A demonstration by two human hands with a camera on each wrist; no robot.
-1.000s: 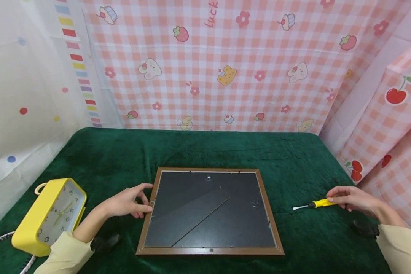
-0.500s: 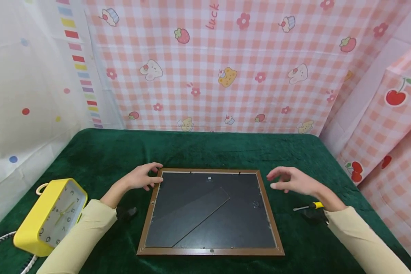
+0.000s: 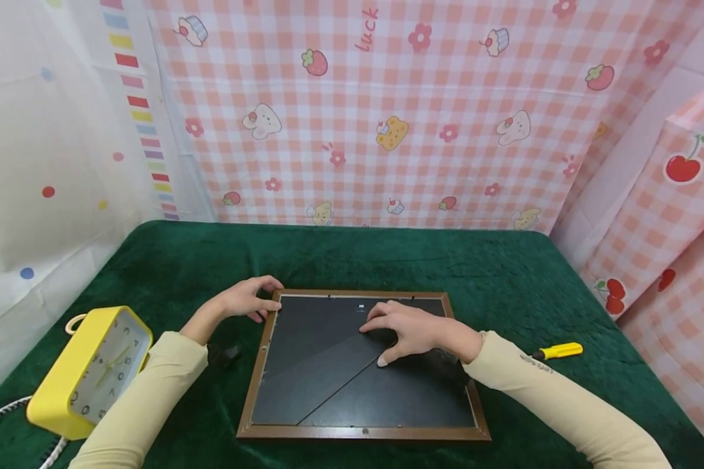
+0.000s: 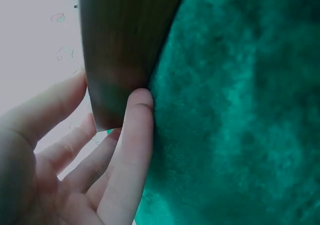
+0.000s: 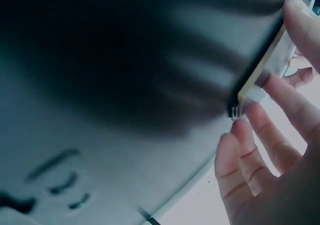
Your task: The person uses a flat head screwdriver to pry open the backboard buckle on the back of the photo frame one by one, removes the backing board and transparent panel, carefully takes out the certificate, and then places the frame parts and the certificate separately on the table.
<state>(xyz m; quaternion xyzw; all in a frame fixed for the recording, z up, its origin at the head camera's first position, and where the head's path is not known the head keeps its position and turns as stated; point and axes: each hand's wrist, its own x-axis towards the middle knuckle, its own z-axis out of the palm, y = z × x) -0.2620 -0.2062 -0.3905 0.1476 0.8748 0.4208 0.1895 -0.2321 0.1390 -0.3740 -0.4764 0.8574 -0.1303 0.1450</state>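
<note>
A brown picture frame lies back up, its dark backing board facing me. A flat easel stand runs diagonally across the board. At the far left corner of the frame, my left hand pinches the wood, thumb on the back and a finger along the outer side. My right hand is over the board, its thumb and index finger on either side of the stand's end. In the right wrist view, the fingertips are right by that end's pale edge and corner.
A yellow-handled screwdriver lies on the green cloth to the right, its blade behind the sleeve. On the left stands a yellow alarm clock, with a striped cord beside it. Patterned curtains hang behind.
My right hand has let go of the screwdriver, leaving it on the cloth, and moved left onto the stand's end. My left hand has slid up from the frame's side to its far corner.
</note>
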